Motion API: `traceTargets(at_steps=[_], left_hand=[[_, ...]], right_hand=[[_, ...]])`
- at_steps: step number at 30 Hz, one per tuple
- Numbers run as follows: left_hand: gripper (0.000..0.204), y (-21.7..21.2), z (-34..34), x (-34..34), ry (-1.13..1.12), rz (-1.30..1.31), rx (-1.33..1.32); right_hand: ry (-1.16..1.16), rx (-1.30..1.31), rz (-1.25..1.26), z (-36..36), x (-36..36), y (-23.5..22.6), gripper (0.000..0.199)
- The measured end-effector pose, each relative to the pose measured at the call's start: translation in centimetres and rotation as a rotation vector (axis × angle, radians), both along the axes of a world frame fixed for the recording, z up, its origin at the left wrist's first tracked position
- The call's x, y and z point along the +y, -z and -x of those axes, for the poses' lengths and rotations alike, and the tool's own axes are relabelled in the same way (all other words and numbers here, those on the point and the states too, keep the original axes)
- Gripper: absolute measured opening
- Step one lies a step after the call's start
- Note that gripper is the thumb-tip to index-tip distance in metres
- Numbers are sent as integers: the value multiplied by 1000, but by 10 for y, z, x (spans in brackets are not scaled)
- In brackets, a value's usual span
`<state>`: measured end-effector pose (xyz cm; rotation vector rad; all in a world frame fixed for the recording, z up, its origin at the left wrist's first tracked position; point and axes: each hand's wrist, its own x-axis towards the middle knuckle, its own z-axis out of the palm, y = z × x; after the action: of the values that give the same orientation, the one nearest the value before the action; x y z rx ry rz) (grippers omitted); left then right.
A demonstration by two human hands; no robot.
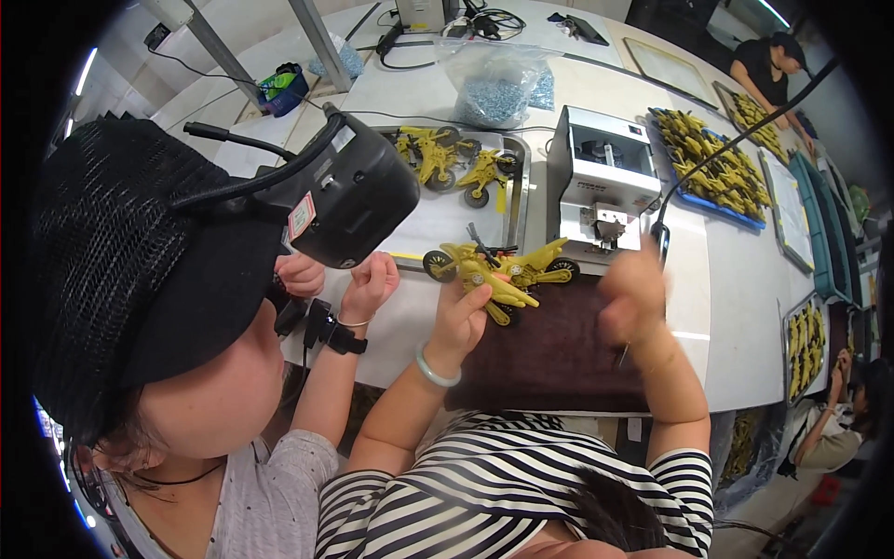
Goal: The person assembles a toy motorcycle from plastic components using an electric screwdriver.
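your left hand (463,317) fingers closed round a yellow toy motorcycle (494,268), held above the dark mat (549,359) | right hand (631,296) blurred, grip unclear, maybe a thin pin below it | step looks like assembly | next needs steady alignment.

Clear bag of blue-grey bits (494,84) on the table's far side.

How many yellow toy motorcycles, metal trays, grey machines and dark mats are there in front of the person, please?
Yellow toy motorcycles: 4 (held motorcycle in the left hand, 3 tray motorcycles)
Metal tray: 1
Grey machine: 1
Dark mat: 1
Total: 7
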<state>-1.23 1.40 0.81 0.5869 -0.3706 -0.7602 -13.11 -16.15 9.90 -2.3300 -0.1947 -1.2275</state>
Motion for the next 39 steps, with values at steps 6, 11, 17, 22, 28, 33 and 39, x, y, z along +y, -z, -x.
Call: traceTargets(at_steps=[6,11,17,22,28,33,39], left_hand=[[34,-2,-1,-7,28,38,55],[31,2,-7,-1,29,62,135],[26,-2,-11,-14,60,117,179],[26,2,-14,-10,35,86,147],[30,2,-14,-8,53,45,189],[27,3,-12,-7,105,152,208],[29,7,-12,-12,158,123,239]], right_hand=[[552,224,-554,-15,-179,16,20],[245,573,-1063,-48,-248,96,29],[264,443,-416,-41,-364,209,28],[572,388,-234,-69,-332,153,24],[629,54,-374,-72,-196,-31,30],[212,204,587,-58,-37,-58,50],[21,538,790,-51,2,-14,52]])
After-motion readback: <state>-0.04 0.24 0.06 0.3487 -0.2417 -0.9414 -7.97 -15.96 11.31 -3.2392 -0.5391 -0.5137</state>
